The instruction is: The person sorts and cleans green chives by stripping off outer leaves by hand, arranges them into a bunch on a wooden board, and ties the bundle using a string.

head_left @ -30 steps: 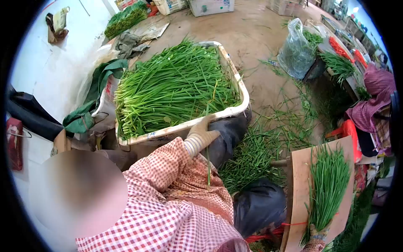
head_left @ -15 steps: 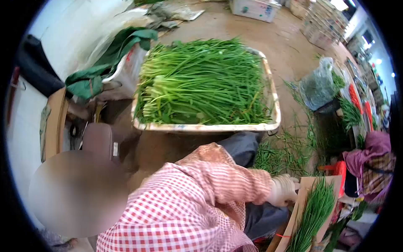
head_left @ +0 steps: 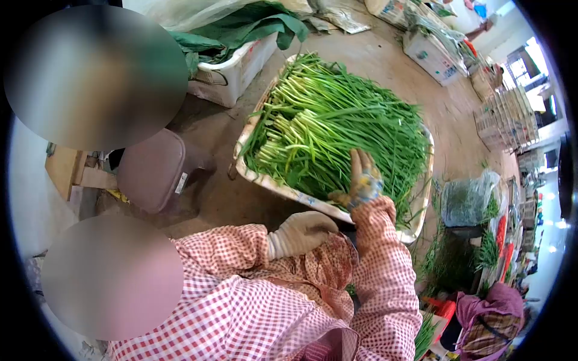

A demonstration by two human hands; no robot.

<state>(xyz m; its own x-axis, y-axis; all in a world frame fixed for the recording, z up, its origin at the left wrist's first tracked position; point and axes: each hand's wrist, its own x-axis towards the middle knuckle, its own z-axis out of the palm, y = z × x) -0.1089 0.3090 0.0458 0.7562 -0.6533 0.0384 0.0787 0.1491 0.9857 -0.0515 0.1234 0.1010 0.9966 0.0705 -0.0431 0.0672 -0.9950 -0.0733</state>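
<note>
Long green stalks (head_left: 343,114): heaped in the white tub (head_left: 289,191) in front of me, pale ends toward its left side, leafy tips spreading right.
Tub: on the floor (head_left: 454,123), set at a slant, its dirty rim visible along my side and at the right corner.
My right hand (head_left: 363,183): in a glove with blue and yellow marks, over the near edge of the heap, fingers spread and straight, thumb apart; they look to be against the stalks, closed around nothing that I can see.
My left hand (head_left: 304,233): in a plain cream glove, low before my body, just short of the rim; fingers bent, though I cannot tell whether they grip anything.
My sleeves: red-and-white checks.
Brown stool (head_left: 150,168): left of the tub, apart from it.
White crate (head_left: 253,69): beyond the stool, green cloth (head_left: 247,33) draped over it.
Clear plastic bag (head_left: 466,198): right of the tub, greenery beside it.
Person in purple (head_left: 490,316): at the lower right, well apart from the tub.
Stacked crates (head_left: 506,120): far off to the right.
</note>
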